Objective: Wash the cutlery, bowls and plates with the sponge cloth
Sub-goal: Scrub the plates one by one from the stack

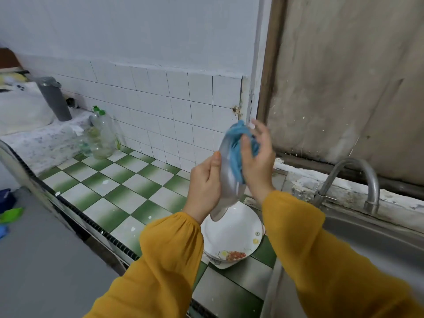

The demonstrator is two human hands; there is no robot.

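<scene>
One grey plate (pixel 226 180), blurred, is held on edge in the air above the counter (pixel 114 187); the left hand (pixel 204 187) grips its left rim, thumb on the near face and fingers curled behind. One blue cloth (pixel 236 152) is bunched against the plate's face; the right hand (pixel 257 161) holds it there, thumb over the cloth and upper fingers loosely spread. Both forearms rise in yellow sleeves (pixel 169 251). Directly below lies a stack of at least two white flowered plates (pixel 231 230); one tap (pixel 353 177) arches over one steel sink (pixel 378 237) at right; two green-capped bottles (pixel 101 134) stand far left.
</scene>
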